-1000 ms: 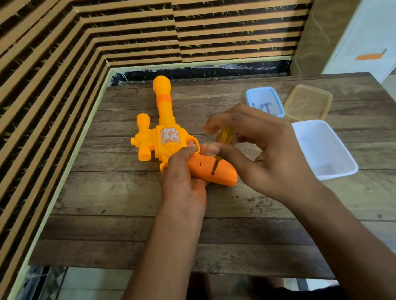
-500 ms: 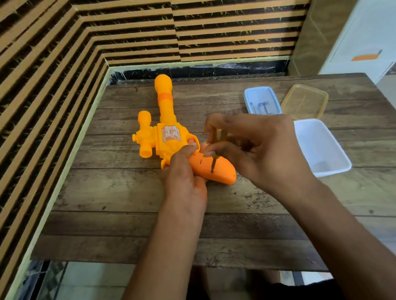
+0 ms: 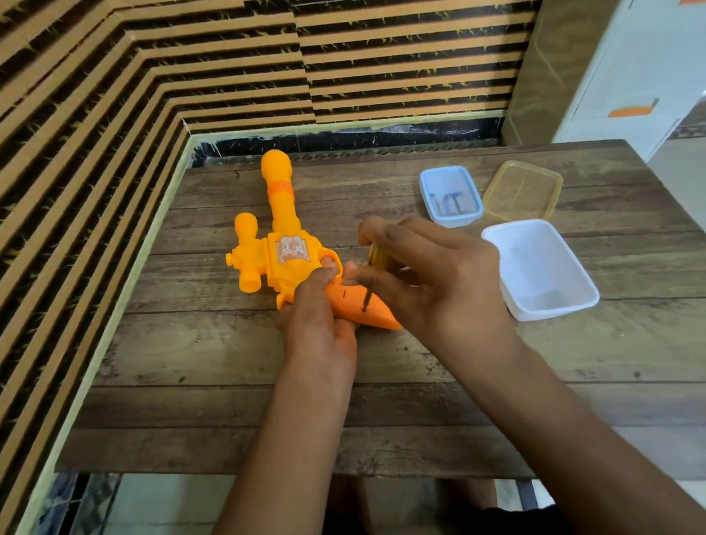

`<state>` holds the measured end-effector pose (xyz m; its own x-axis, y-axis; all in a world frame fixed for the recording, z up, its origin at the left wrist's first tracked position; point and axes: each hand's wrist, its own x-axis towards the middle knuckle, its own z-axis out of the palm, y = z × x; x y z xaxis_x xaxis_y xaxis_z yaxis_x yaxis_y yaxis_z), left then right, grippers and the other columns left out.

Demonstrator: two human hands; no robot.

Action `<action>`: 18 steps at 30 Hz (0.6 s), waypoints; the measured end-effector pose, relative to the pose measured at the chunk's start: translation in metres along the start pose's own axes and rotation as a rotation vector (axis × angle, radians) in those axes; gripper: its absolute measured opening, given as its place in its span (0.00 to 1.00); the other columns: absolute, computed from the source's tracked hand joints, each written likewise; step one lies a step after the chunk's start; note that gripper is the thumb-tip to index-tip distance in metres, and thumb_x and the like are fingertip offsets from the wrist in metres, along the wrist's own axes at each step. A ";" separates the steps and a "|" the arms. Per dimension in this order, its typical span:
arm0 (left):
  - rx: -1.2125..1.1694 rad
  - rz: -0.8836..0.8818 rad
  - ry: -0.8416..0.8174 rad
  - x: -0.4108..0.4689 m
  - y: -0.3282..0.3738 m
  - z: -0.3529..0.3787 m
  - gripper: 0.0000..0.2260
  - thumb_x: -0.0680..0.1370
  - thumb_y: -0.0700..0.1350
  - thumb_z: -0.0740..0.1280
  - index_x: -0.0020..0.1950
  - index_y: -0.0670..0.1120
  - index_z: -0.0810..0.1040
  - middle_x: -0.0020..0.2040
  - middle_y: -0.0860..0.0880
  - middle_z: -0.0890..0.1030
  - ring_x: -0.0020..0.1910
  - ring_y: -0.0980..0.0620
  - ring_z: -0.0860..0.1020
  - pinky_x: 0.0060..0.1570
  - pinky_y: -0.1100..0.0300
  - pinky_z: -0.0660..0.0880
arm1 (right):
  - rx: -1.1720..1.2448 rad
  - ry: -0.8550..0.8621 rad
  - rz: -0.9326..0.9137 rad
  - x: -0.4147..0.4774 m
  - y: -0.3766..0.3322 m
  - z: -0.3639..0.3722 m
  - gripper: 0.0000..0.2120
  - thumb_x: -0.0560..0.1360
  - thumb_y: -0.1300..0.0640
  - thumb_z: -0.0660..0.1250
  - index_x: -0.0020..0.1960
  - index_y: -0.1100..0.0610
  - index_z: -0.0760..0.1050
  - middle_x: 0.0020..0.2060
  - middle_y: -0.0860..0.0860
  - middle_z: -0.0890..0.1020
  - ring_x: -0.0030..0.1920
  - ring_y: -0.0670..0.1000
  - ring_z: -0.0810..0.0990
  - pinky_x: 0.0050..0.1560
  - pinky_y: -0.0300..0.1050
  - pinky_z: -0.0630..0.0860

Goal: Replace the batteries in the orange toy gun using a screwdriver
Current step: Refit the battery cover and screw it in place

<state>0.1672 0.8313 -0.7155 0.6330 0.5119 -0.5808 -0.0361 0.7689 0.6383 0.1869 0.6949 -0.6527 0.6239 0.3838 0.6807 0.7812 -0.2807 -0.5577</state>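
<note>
An orange toy gun [image 3: 283,247] lies flat on the wooden table [image 3: 224,360], barrel pointing to the far wall and its darker orange grip toward me. My left hand [image 3: 317,320] grips that handle and holds it down. My right hand [image 3: 431,274] pinches a small screwdriver [image 3: 377,257] with a yellow handle. Its dark shaft stands nearly upright, and the tip sits on the side of the grip. Most of the screwdriver's handle is hidden by my fingers.
A small blue tray [image 3: 450,195] with batteries stands at the back right, a clear yellowish lid [image 3: 521,190] beside it. A white tub [image 3: 539,269] sits right of my right hand. Striped walls close the left and far sides.
My right hand's fingers have shifted round the screwdriver while its tip stays on the grip. The gun and my left hand have stayed put. The camera view shifted slightly.
</note>
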 end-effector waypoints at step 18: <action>-0.015 -0.002 0.026 0.001 0.000 0.001 0.22 0.75 0.37 0.73 0.70 0.44 0.78 0.62 0.40 0.85 0.55 0.42 0.86 0.55 0.33 0.80 | 0.062 -0.135 0.072 0.005 0.001 -0.016 0.13 0.74 0.71 0.73 0.55 0.58 0.82 0.35 0.42 0.80 0.35 0.30 0.78 0.38 0.27 0.72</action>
<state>0.1689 0.8313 -0.7159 0.6128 0.5196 -0.5954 -0.0461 0.7757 0.6295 0.1913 0.6823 -0.6418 0.6665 0.4804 0.5701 0.7288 -0.2588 -0.6339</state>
